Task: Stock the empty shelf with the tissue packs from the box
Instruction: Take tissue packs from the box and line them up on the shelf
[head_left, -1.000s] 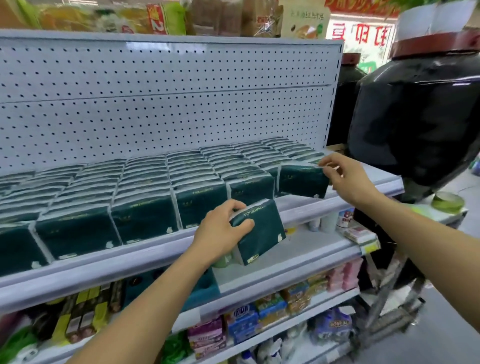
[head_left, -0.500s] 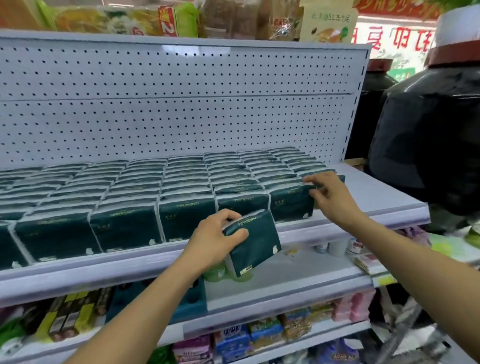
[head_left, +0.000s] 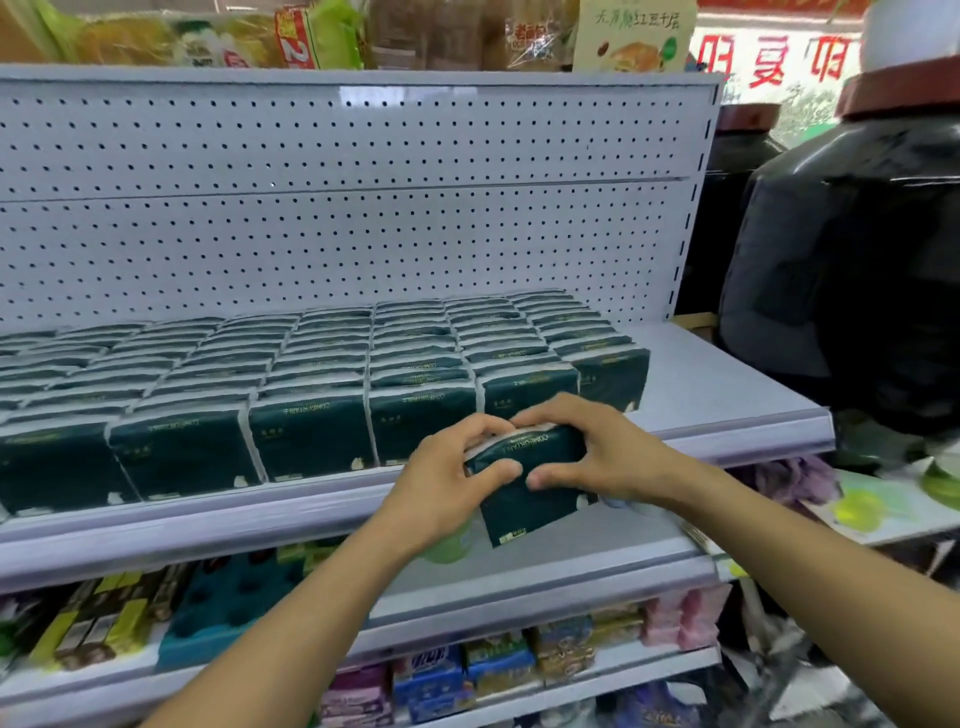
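Observation:
A dark green tissue pack (head_left: 524, 493) is held in front of the shelf edge, tilted a little. My left hand (head_left: 447, 488) grips its left side, thumb on the front face. My right hand (head_left: 602, 452) grips its top and right side, fingers curled over the upper edge. Behind it, the grey shelf (head_left: 727, 395) carries several rows of matching green tissue packs (head_left: 311, 395) standing upright, filling it from the left to near the right end. The box is not in view.
A strip of bare shelf remains right of the last row. A white pegboard back (head_left: 363, 208) rises behind. Lower shelves (head_left: 545, 587) hold assorted goods. A large black jar (head_left: 857, 260) stands to the right, with a small table (head_left: 883, 509) beneath.
My right hand has left the rightmost pack on the shelf and come down onto the pack my left hand held. The view has shifted slightly left.

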